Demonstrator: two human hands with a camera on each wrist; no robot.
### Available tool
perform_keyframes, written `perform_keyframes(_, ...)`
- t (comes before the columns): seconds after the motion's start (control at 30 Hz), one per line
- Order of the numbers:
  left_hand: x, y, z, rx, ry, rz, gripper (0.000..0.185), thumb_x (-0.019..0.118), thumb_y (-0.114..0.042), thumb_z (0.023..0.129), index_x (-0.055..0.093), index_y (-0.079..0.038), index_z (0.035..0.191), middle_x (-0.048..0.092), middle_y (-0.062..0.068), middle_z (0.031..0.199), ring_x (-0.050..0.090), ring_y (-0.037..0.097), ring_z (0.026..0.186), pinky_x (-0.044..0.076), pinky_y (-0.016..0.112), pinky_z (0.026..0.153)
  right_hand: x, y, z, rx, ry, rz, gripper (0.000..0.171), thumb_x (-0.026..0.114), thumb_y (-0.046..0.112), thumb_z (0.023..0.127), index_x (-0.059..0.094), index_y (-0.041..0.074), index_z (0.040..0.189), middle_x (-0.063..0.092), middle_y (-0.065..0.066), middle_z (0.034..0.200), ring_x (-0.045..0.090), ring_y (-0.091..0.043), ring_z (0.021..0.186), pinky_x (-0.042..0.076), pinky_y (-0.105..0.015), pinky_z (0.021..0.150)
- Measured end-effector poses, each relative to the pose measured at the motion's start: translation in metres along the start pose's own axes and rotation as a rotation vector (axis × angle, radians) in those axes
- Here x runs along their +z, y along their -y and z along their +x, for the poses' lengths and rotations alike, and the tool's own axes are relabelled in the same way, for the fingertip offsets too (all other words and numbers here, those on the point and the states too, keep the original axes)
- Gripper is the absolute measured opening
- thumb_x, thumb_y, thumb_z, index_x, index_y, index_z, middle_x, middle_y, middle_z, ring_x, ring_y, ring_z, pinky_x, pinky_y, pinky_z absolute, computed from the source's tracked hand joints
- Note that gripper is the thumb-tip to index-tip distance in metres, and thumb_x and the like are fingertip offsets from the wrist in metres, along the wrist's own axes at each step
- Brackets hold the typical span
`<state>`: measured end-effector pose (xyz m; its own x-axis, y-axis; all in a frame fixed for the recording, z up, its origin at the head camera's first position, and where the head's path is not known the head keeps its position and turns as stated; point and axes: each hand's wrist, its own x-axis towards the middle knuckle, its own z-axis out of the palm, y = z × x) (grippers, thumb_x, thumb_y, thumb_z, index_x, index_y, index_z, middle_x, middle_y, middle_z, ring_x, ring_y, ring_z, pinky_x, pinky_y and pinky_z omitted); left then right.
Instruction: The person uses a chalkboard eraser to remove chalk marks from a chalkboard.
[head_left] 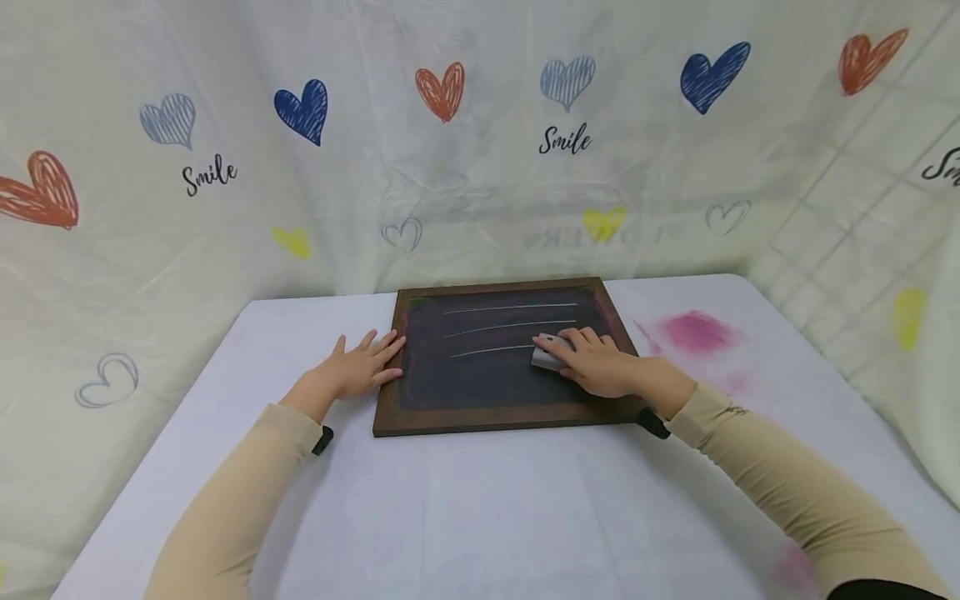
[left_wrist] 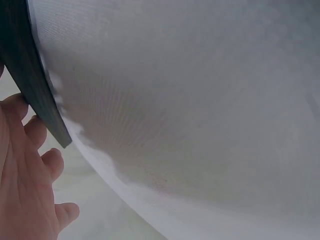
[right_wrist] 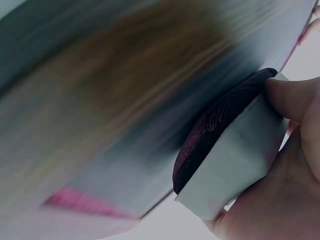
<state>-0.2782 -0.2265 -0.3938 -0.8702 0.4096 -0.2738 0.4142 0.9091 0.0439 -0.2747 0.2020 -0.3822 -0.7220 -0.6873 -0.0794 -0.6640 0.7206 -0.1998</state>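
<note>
A small blackboard [head_left: 465, 387] in a brown wooden frame lies on the white table, with three thin white chalk lines across its upper part. My right hand [head_left: 603, 367] grips a grey chalkboard eraser [head_left: 547, 358] over the right side of the board, at the end of the lowest line. In the right wrist view the eraser [right_wrist: 235, 155] shows a pale body and a dark felt pad stained pink, its felt side facing the board. My left hand [head_left: 352, 367] has its fingers spread, fingertips resting on the board's left frame edge.
The table [head_left: 480, 517] has a white cover with a pink smudge [head_left: 697, 332] right of the board. Behind it hangs a pale curtain [head_left: 480, 183] printed with hearts and "Smile", close to the board's far edge.
</note>
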Motion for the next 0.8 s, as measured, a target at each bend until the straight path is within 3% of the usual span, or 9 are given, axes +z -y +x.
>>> perform_keyframes(0.8,0.0,0.0,0.001,-0.011,-0.003,0.004,0.072,0.038,-0.053,0.109,0.015,-0.016,0.166,0.011,0.011,0.171,0.008,0.04,0.155,0.003,0.075,0.114,0.014,0.109,0.086,-0.122,0.114,-0.116,0.06,0.043,0.027,0.112,0.018,0.027,0.166,0.031,-0.018,0.159,0.031,-0.037,0.143,0.034,-0.058,0.109)
